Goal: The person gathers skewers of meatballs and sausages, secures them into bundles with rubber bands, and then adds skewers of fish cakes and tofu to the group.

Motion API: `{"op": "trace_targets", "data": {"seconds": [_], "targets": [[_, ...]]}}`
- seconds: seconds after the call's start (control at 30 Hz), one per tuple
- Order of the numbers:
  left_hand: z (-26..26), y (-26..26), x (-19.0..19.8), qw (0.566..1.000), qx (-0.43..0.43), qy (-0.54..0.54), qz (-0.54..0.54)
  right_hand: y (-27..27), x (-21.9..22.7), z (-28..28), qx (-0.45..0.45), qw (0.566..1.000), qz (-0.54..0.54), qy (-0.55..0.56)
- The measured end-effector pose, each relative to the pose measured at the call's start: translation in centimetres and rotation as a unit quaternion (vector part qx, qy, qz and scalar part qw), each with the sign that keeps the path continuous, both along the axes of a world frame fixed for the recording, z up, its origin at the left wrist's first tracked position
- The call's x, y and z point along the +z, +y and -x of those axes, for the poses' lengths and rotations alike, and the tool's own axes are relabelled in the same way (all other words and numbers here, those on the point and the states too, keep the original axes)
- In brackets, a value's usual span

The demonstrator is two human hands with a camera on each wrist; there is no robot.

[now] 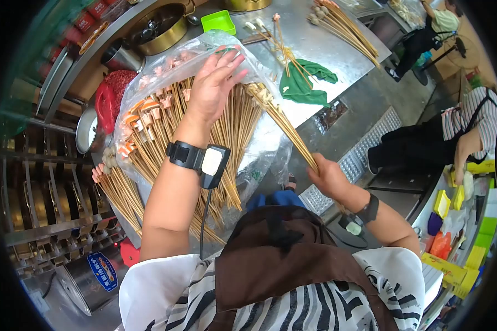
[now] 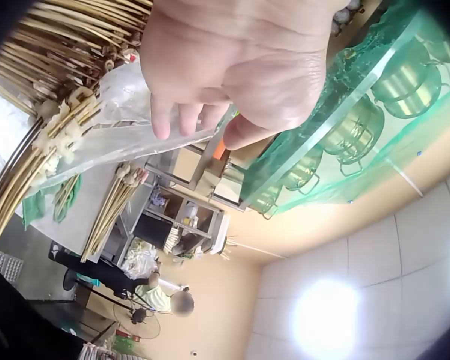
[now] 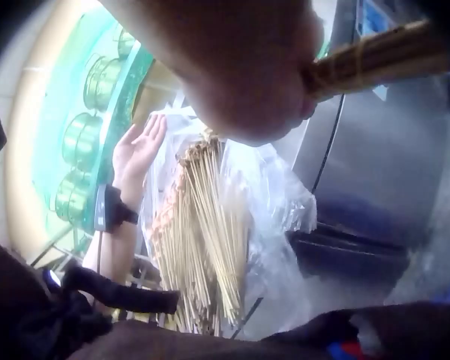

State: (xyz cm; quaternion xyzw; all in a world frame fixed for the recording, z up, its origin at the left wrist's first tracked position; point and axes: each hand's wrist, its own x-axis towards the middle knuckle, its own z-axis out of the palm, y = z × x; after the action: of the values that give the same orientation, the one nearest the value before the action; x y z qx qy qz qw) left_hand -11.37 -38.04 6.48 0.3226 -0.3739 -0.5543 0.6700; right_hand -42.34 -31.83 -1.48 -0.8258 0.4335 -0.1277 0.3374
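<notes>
My right hand (image 1: 331,177) grips the stick ends of a bundle of bamboo skewers (image 1: 288,128). Pale pieces of food on the far end of that bundle lie at the mouth of a clear plastic bag (image 1: 248,51). With its fingers extended, my left hand (image 1: 212,88) is raised at the bag's upper edge; in the left wrist view the film (image 2: 127,146) runs right by its fingertips. Inside the bag is a large heap of food skewers (image 1: 165,118), some tipped with orange-and-white pieces. In the right wrist view the gripped sticks (image 3: 382,64) stick out of the fist.
Another skewer bundle (image 1: 345,25) lies on the metal table (image 1: 350,71), with a green cloth (image 1: 306,83) and a light-green tray (image 1: 218,22) nearby. A brass pot (image 1: 163,30) stands at the back left. Two other people (image 1: 444,127) are on the right, beyond the table.
</notes>
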Motion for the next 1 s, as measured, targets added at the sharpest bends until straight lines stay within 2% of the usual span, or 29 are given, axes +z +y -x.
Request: {"op": "trace_targets", "data": {"seconds": [0.03,0.07,0.1,0.17,0.2,0.23,0.27,0.33,0.37,0.4,0.43,0.47,0.53,0.57,0.6,0.63,0.67,0.7,0.77,0.8,0.9,0.97,1.0], "targets": [[-0.3,0.3,0.3,0.999,0.001,-0.033,-0.013,0.2,0.2,0.3,0.000,1.000,-0.001,-0.003],[-0.6,0.5,0.3,0.999,-0.001,-0.036,-0.013,0.4,0.4,1.0,-0.034,0.955,-0.265,-0.130],[-0.8,0.9,0.3,0.998,0.001,-0.064,-0.025,0.5,0.6,1.6,-0.064,0.824,-0.506,-0.246],[-1.0,1.4,0.0,0.995,0.001,-0.090,-0.039,1.0,0.7,2.8,-0.060,0.831,-0.505,-0.226],[-1.0,1.5,-0.3,0.995,0.009,-0.093,-0.036,1.5,0.1,3.6,-0.038,0.940,-0.316,-0.120],[-1.1,1.5,-0.5,0.995,0.017,-0.096,-0.031,1.7,-0.1,4.2,-0.014,0.994,-0.108,-0.006],[-1.2,1.7,-0.7,0.994,0.014,-0.102,-0.039,1.8,-0.1,4.6,-0.016,0.994,-0.106,-0.005],[-0.8,2.5,-0.8,0.991,0.031,-0.118,-0.046,1.8,0.1,5.4,-0.032,0.998,0.009,0.053],[-0.7,2.9,-0.9,0.988,0.047,-0.137,-0.056,2.2,0.3,5.8,-0.030,0.998,0.007,0.054],[-0.7,3.0,-1.1,0.988,0.047,-0.136,-0.058,2.6,0.6,6.1,-0.021,0.998,-0.056,0.026],[-0.7,3.1,-1.3,0.992,0.049,-0.110,-0.047,3.0,0.7,6.3,-0.013,0.993,-0.119,-0.002],[-0.7,3.1,-1.5,0.995,0.051,-0.084,-0.035,3.5,0.6,6.5,-0.014,0.993,-0.119,-0.001],[-0.3,2.9,-0.9,0.993,0.053,-0.100,-0.043,4.4,0.5,6.9,0.060,0.998,0.032,-0.010],[-0.1,2.9,-0.8,0.990,0.055,-0.117,-0.050,4.4,0.8,6.9,0.058,0.998,0.032,-0.008],[0.1,2.9,-0.9,0.991,0.053,-0.115,-0.049,4.2,1.3,6.8,0.058,0.993,0.103,0.002],[0.1,3.1,-1.1,0.993,0.065,-0.081,-0.058,4.1,1.7,6.6,0.058,0.983,0.174,0.011],[0.1,3.3,-1.2,0.994,0.077,-0.048,-0.067,4.1,1.6,6.4,0.056,0.983,0.176,0.011],[-0.1,3.8,-1.5,0.994,0.075,-0.050,-0.064,4.0,1.4,6.2,0.037,0.978,0.206,-0.017],[-0.6,5.4,-2.1,0.994,0.079,0.032,-0.067,3.9,1.5,5.6,0.012,0.969,0.243,-0.048],[-0.6,6.2,-2.5,0.992,0.099,0.025,-0.071,3.9,1.6,5.0,-0.011,0.966,0.251,-0.064],[1.1,8.4,-3.1,0.993,0.088,0.037,-0.069,4.0,1.6,3.2,-0.052,0.961,0.256,-0.095],[3.9,9.3,-3.7,0.996,0.025,0.031,-0.081,3.9,2.2,0.9,-0.084,0.957,0.246,-0.129],[5.9,9.7,-3.8,0.995,0.032,-0.007,-0.093,3.9,2.4,-0.3,-0.093,0.957,0.232,-0.145]]}}
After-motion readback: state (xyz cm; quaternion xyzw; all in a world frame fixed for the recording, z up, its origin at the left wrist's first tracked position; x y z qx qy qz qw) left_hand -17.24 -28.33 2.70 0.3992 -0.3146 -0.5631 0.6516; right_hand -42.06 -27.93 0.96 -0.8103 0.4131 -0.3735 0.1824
